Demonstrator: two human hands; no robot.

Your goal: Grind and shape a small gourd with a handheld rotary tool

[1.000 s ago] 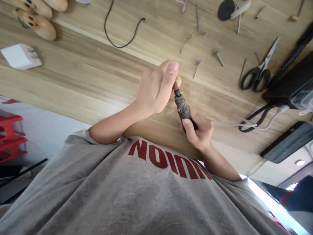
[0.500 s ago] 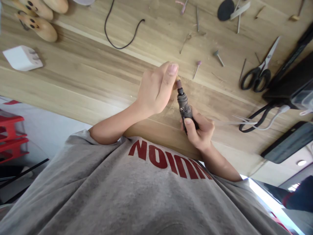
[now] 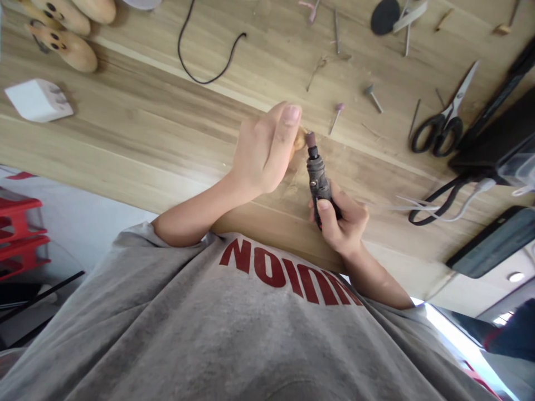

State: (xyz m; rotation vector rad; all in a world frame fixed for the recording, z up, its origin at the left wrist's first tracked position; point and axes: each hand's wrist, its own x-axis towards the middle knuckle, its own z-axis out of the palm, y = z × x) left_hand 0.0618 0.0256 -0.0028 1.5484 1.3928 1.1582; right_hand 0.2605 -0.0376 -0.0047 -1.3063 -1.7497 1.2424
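Note:
My left hand [image 3: 265, 150] is closed around a small yellowish-brown piece [image 3: 299, 139], perhaps gourd or wood; most of it is hidden behind the fingers and thumb. In my right hand [image 3: 345, 220] is a dark rotary tool [image 3: 319, 175], gripped with the thumb along its body. A reddish-brown grinding bit [image 3: 311, 139] at its tip points away from me, right beside the piece; whether they touch I cannot tell. Both hands are above the near part of the wooden table [image 3: 159, 128].
Loose bits, among them a pink-tipped one [image 3: 339, 107] and a grey one [image 3: 369, 90], lie beyond my hands. Scissors [image 3: 445, 120] and a black box [image 3: 497, 139] are to the right. A black cord [image 3: 200, 82], white block [image 3: 39, 100] and painted gourds [image 3: 73, 50] are to the left.
The rotary tool has shifted slightly right and its bit has come away from behind the left fingers. More of the yellowish-brown piece shows, and my left hand has moved slightly left.

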